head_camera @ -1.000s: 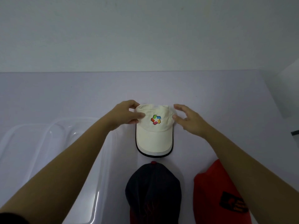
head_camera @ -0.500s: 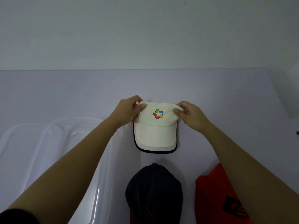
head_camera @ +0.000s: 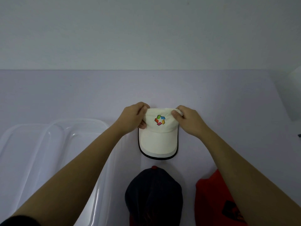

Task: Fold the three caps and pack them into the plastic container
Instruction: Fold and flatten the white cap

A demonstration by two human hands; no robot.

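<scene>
A cream cap (head_camera: 158,141) with a black-edged brim is held at the middle of the pale table (head_camera: 228,103), brim toward the person. Its crown is pinched at the left side by the left hand (head_camera: 132,119) and at the right side by the right hand (head_camera: 190,121), the fingers of both being curled over the fabric edge. A many-coloured pinwheel logo (head_camera: 160,120) of green, blue, orange, pink and red blocks is shown on the front panel; no lettering is seen beside it. Nearer the person, a dark navy cap (head_camera: 154,194) with a red top button is laid on the table, and a red cap (head_camera: 210,201) is laid just to its right. A dark patch (head_camera: 232,211) with red marks is carried on the red cap, but its writing cannot be read. The clear plastic container (head_camera: 78,126) is placed at the left, partly beneath the left forearm, well apart from the cream cap.
</scene>
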